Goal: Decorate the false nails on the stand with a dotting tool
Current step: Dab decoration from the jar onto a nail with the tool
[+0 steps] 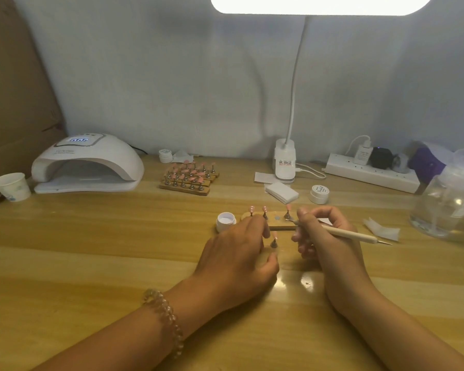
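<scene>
The left hand (236,253) has its grip pinched on one pink false nail (274,235), on its post just in front of the stand (279,225). At the stand's right end, the right hand (322,236) grasps the dotting tool (348,232). This looks like lining up for a dot. The next move probably calls for loading the tip at the open jar (226,220) left of the stand, then a light, steady touch.

Hands: two, left hand (236,253), right hand (322,236). Dotting tool (346,232): one. White jars (226,222) (319,194) (165,155): three. Pink nails (251,209) (265,209) (288,207) on near stand (280,226): three; loose nail peg (274,241): one. Nail lamp (87,162): one. Paper cup (11,186): one.
</scene>
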Available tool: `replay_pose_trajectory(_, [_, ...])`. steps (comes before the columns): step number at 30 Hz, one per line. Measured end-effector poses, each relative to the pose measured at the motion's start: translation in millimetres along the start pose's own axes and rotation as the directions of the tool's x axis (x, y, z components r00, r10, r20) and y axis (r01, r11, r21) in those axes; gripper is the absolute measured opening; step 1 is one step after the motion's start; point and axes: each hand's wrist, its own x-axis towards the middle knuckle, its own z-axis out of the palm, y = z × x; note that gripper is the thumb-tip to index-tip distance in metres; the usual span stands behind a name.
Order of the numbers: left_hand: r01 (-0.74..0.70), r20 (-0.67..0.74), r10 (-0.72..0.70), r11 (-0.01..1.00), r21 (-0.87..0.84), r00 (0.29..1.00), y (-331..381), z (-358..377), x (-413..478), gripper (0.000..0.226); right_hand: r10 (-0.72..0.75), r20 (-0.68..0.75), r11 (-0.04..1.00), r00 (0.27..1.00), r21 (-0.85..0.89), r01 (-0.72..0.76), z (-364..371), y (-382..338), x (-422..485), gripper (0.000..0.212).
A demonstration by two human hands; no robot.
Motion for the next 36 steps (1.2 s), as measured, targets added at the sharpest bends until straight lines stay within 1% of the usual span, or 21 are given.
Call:
replay_pose_trajectory(5, [0.047, 0.061, -0.044, 0.998, -0.048, 0.997, -2.0, -0.5, 4.9, 0.020, -0.010, -0.027, 1.000, 1.000, -0.014, 0.010, 1.2, 1.6, 1.8, 0.021])
replay_pose_trajectory(8, [0.108, 0.103, -0.098, 0.990, -0.089, 0.990, -3.4, -0.1, 9.6, 0.017, -0.013, -0.025, 0.999, 1.000, -0.029, 0.012, 2.0, 2.5, 2.2, 0.021])
replay_pose_trajectory(10, [0.141, 0.115, -0.127, 0.983, -0.118, 0.985, -4.4, -0.6, 12.9, 0.015, -0.018, -0.024, 0.999, 1.000, -0.040, 0.017, 2.2, 3.1, 2.2, 0.020])
replay_pose_trajectory(18, [0.197, 0.151, -0.165, 0.954, -0.227, 0.975, -4.8, -1.7, 17.9, 0.012, -0.021, -0.025, 0.998, 0.999, -0.064, 0.019, 2.9, 3.7, 4.1, 0.022])
replay_pose_trajectory(23, [0.184, 0.133, -0.157, 0.957, -0.224, 0.979, -4.9, -0.8, 17.0, 0.010, -0.030, -0.028, 0.997, 0.999, -0.068, 0.028, 2.7, 2.1, 2.7, 0.022])
replay_pose_trajectory(30, [0.103, 0.108, -0.079, 0.966, -0.238, 0.991, -10.8, -1.1, 12.1, 0.007, -0.030, -0.044, 0.999, 0.999, -0.036, 0.029, 1.3, 0.3, -0.9, 0.019])
replay_pose_trajectory(36, [0.090, 0.086, -0.070, 0.962, -0.258, 0.994, -12.9, 1.1, 11.8, 0.011, -0.021, -0.042, 0.999, 0.999, -0.044, 0.019, 2.1, -1.9, -2.3, 0.020])
